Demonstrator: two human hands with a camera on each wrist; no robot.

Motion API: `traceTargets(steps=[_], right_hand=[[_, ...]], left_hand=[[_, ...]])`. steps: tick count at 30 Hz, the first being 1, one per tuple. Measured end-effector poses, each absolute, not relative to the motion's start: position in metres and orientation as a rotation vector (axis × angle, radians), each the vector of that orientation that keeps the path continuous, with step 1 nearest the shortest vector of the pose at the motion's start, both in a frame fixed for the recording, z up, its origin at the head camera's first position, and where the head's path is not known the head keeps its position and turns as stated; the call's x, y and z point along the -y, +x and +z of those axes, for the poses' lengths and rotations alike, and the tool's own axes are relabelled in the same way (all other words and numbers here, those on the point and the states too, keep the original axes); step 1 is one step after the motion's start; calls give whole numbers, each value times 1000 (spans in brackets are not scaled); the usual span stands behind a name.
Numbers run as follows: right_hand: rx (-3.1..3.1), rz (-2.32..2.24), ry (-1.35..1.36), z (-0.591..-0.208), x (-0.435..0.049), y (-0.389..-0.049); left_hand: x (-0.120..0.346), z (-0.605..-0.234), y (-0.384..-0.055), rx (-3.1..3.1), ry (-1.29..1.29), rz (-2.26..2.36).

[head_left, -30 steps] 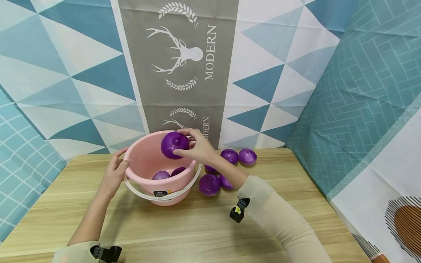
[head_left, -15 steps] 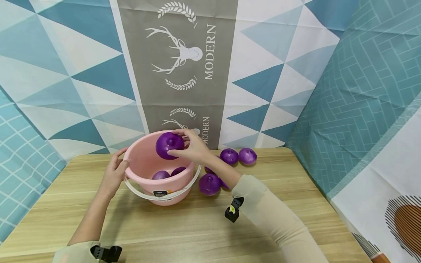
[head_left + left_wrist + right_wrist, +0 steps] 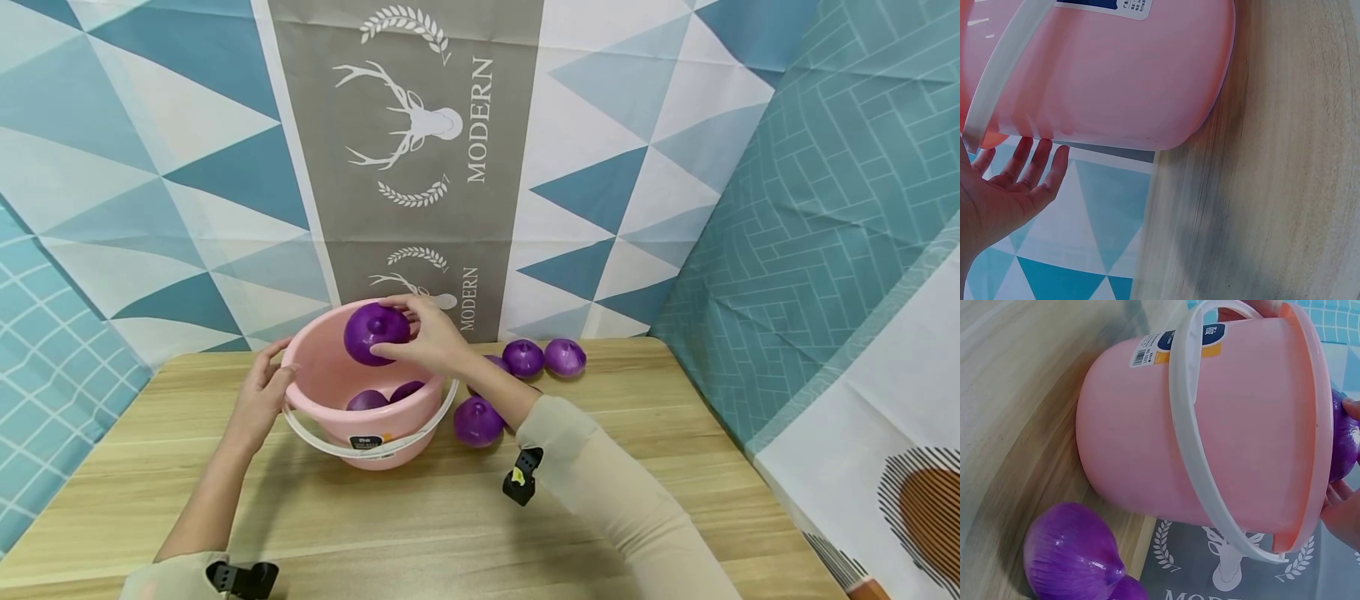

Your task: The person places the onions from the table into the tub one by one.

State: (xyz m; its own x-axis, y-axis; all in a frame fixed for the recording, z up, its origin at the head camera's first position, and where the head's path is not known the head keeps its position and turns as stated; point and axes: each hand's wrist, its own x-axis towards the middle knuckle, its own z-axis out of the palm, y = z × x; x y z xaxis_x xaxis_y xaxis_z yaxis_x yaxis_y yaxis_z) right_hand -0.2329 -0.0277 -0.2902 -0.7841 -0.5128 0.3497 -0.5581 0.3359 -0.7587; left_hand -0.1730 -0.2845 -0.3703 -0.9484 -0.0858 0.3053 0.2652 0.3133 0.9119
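Farther left than a second ago, the purple onion [image 3: 366, 335] now sits at the open mouth of the pink bucket [image 3: 318, 354], above two other onions [image 3: 367, 400] inside. It is grasped by the person's right hand [image 3: 429, 342], thumb and fingers on its sides. Across from it, the left hand [image 3: 260, 385] holds the bucket's rim, the thumb over the edge. More onions [image 3: 478, 421] (one paler than its neighbours) lie on the wooden desk [image 3: 360, 517], to the bucket's right.
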Motion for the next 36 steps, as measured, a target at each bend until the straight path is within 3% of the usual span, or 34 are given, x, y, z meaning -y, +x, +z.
traceTargets(steps=[36], right_hand=[[2528,1305,1067,-297,49,-236]], left_hand=[[284,-370,-173,2247,-177,-1737]])
